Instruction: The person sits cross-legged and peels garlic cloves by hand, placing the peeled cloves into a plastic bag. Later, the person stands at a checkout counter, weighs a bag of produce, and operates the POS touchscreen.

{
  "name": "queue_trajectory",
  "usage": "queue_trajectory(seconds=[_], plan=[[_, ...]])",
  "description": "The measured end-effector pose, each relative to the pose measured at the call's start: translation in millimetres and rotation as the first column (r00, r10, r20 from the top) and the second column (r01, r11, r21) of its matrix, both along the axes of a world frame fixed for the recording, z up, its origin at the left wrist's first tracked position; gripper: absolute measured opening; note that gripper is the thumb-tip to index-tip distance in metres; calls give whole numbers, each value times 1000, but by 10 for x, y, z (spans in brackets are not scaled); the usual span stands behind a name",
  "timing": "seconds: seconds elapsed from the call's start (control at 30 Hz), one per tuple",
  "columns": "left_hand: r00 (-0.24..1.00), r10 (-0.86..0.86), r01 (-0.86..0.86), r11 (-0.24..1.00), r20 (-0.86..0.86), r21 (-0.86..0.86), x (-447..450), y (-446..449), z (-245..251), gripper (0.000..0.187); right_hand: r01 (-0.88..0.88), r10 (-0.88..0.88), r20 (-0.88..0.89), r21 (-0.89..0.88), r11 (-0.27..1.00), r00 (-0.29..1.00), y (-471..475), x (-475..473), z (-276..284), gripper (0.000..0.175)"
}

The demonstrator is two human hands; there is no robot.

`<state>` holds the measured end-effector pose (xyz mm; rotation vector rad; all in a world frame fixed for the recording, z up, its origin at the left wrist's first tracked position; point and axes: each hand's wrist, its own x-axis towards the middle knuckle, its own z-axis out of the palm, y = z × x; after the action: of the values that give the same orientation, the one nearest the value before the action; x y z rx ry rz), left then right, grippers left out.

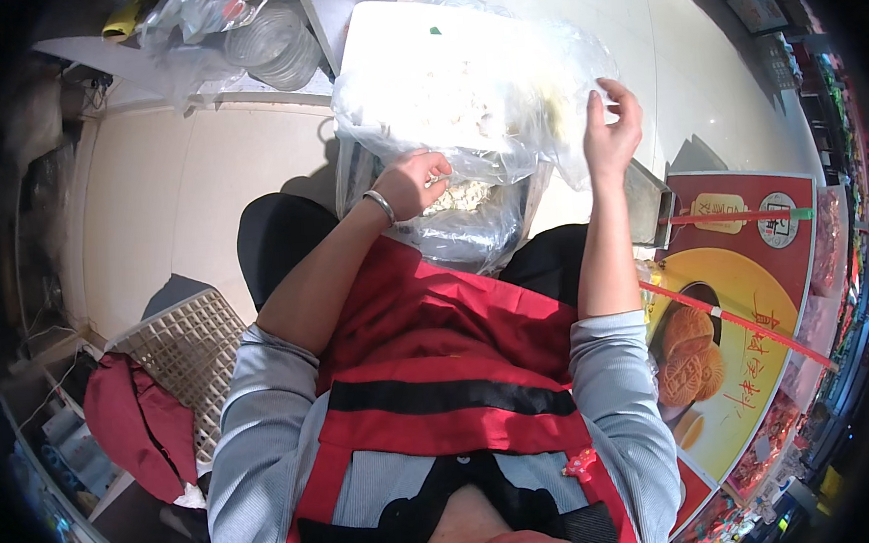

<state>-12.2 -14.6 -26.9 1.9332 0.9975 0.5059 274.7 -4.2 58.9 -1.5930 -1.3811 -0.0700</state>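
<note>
A white board or tray (393, 45), very bright in the light, lies before me with pale small pieces (462, 100) on it. Clear plastic bags (563, 58) cover its right side, and something yellowish shows through them. My left hand (415, 184), with a silver bangle at the wrist, is at the near edge of the board, fingers curled; whether it pinches anything is unclear. Just beside it, more pale pieces (460, 196) lie in a plastic-lined container (470, 240) between my knees. My right hand (615, 129) is raised at the right edge of the plastic, thumb and fingers apart.
At the upper left, a shelf bears stacked clear plastic lids or containers (275, 47) and bags. A beige plastic basket (188, 351) with a dark red cloth (137, 427) stands to the left. On the right are a printed sign panel (743, 255), a metal box (648, 205) and packaged goods.
</note>
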Motion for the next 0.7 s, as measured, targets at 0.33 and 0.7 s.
queue_trajectory(seconds=[0.33,0.7], plan=[[995,-87,87,996,39,6,-50,-40,73,17,-127,293,120,-702,701,949,885,-1105,-1003,17],[996,-45,47,999,80,-23,-166,6,122,17,-88,241,52,-839,537,969,1139,-1122,-1309,19]])
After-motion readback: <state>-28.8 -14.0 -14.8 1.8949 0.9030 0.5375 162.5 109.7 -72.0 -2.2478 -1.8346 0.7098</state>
